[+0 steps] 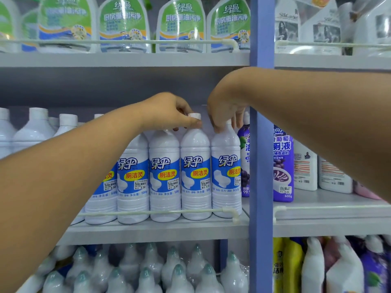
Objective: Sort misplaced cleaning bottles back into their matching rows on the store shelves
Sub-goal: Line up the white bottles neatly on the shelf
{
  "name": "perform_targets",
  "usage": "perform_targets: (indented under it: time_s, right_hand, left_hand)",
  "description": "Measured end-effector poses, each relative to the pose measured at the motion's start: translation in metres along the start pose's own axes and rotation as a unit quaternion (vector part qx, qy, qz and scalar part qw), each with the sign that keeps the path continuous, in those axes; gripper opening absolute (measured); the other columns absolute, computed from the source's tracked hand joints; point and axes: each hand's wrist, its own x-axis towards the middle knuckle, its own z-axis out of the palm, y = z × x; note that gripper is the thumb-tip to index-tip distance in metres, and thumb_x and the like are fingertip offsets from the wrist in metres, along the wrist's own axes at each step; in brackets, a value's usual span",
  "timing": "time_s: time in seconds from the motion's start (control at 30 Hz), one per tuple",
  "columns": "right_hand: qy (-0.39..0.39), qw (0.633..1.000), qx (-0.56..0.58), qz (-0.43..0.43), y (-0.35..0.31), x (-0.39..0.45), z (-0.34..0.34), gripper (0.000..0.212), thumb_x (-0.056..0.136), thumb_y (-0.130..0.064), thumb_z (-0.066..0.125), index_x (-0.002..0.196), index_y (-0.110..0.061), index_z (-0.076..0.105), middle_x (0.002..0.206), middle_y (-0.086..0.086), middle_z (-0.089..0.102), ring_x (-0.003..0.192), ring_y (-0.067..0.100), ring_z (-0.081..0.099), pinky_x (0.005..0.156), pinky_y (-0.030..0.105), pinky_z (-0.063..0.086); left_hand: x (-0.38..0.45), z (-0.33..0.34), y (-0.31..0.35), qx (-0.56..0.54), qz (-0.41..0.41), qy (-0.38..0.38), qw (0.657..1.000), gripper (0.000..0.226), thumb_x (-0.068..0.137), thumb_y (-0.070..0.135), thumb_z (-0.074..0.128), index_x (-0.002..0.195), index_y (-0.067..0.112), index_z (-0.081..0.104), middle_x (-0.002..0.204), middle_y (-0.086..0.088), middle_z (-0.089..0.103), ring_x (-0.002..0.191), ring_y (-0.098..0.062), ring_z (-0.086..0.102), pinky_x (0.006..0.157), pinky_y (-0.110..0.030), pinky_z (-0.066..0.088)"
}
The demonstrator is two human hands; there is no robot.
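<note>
A: Front row, middle shelf (148, 228); white toilet-cleaner bottles with blue labels, standing upright behind the guard rail (160, 212); the two at the right end of the row are the ones in hand.

B: Which hand on which?

A: Left hand (169, 112) pinches the second-from-right bottle (195, 166) at its neck, just under the white cap (194, 116); right hand (225, 108) comes down from above, fingers closed round the top of the end bottle (226, 166), cap hidden beneath them.

B: Handling?

A: Judging by the label, full plastic bottles; moderate weight; body stiff enough, ribbed near the base, but glossy and likely slick; neck is narrow and gives the surest hold; a cap-only grip risks a swing against neighbours.

B: Neighbours?

A: Purple bottle (244, 157) just beside the end bottle, against the blue upright post (261, 144); another purple bottle (283, 163) past the post; possibly the misplaced one, cannot tell; green-labelled spray bottles (182, 24) on the shelf above; lifting clear of the rail looks necessary.
</note>
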Motion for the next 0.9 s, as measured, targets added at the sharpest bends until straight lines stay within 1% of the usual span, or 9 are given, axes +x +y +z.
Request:
perform_targets:
  time_s: [0.07,0.13,0.23,0.37,0.43,0.5,0.63,0.73,0.9]
  right_hand:
    - [0.037,0.999,-0.03,-0.019,-0.001,-0.011,0.002,0.039,0.101,-0.03,0.059,0.131,-0.006,0.058,0.121,0.014,0.067,0.094,0.026,0.07,0.088,0.038,0.059]
    - [0.095,0.992,-0.079,-0.033,-0.004,-0.031,0.004,0.028,0.103,-0.031,0.053,0.116,-0.008,0.063,0.104,0.007,0.066,0.073,0.017,0.061,0.061,0.027,0.05]
    - [0.2,0.978,0.029,-0.042,-0.006,-0.05,0.014,0.01,0.1,-0.016,0.051,0.1,-0.01,0.06,0.086,0.007,0.051,0.063,0.018,0.043,0.05,0.028,0.032]
    - [0.253,0.936,0.242,-0.03,-0.02,-0.064,0.058,0.035,0.098,-0.021,0.053,0.131,-0.009,0.047,0.126,0.013,0.044,0.111,0.029,0.049,0.077,0.03,0.042]
    - [0.278,0.919,0.279,-0.017,-0.032,-0.065,0.088,0.047,0.095,-0.023,0.056,0.138,-0.01,0.042,0.145,0.014,0.033,0.135,0.033,0.036,0.104,0.042,0.042]
    - [0.31,0.902,0.3,-0.019,-0.041,-0.068,0.114,0.048,0.092,-0.022,0.059,0.136,-0.01,0.043,0.153,0.014,0.025,0.144,0.033,0.025,0.114,0.047,0.034]
    - [0.306,0.867,0.386,-0.07,-0.043,-0.089,0.147,0.056,0.095,-0.023,0.06,0.146,-0.012,0.039,0.158,0.01,0.023,0.147,0.023,0.022,0.119,0.036,0.029]
    - [0.305,0.819,0.471,-0.122,-0.033,-0.117,0.168,0.047,0.096,-0.019,0.061,0.141,-0.014,0.047,0.147,0.001,0.038,0.123,0.001,0.039,0.1,0.003,0.027]
    - [0.232,0.716,0.636,-0.172,0.012,-0.18,0.226,0.039,0.096,-0.016,0.063,0.134,-0.025,0.057,0.136,-0.01,0.056,0.126,-0.001,0.053,0.105,0.026,0.047]
  left_hand:
    - [-0.004,0.0,-0.003,-0.015,0.0,0.033,0.999,0.042,0.079,0.056,0.079,0.109,0.028,0.072,0.098,0.01,0.073,0.092,-0.009,0.069,0.077,-0.026,0.055]
    - [-0.011,0.002,-0.009,-0.027,0.006,0.075,0.997,0.044,0.08,0.054,0.079,0.116,0.029,0.07,0.104,0.012,0.072,0.097,-0.008,0.067,0.087,-0.029,0.054]
    - [-0.035,0.015,-0.021,-0.049,0.018,0.179,0.982,0.045,0.085,0.046,0.076,0.125,0.03,0.066,0.12,0.01,0.067,0.107,-0.011,0.062,0.095,-0.033,0.05]
    - [-0.075,0.049,-0.031,-0.094,0.01,0.309,0.946,0.047,0.09,0.031,0.073,0.135,0.026,0.059,0.138,0.005,0.054,0.123,-0.016,0.052,0.101,-0.03,0.042]
    - [-0.084,0.064,-0.032,-0.119,0.009,0.33,0.937,0.048,0.091,0.022,0.07,0.137,0.024,0.056,0.141,0.002,0.052,0.127,-0.015,0.05,0.102,-0.026,0.038]
    - [-0.092,0.075,-0.03,-0.135,0.0,0.32,0.938,0.051,0.091,0.018,0.07,0.139,0.022,0.056,0.145,0.001,0.051,0.132,-0.017,0.05,0.104,-0.023,0.036]
    - [-0.125,0.101,-0.022,-0.164,-0.043,0.278,0.946,0.055,0.089,0.02,0.074,0.141,0.022,0.055,0.155,0.001,0.043,0.142,-0.014,0.041,0.105,-0.002,0.024]
    - [-0.159,0.123,-0.008,-0.21,-0.092,0.25,0.941,0.058,0.088,0.027,0.076,0.141,0.024,0.054,0.146,0.003,0.049,0.136,-0.017,0.048,0.116,-0.033,0.039]
    - [-0.227,0.157,0.036,-0.272,-0.205,0.231,0.911,0.056,0.091,0.034,0.073,0.142,0.037,0.051,0.14,0.013,0.047,0.131,-0.008,0.049,0.114,-0.037,0.041]
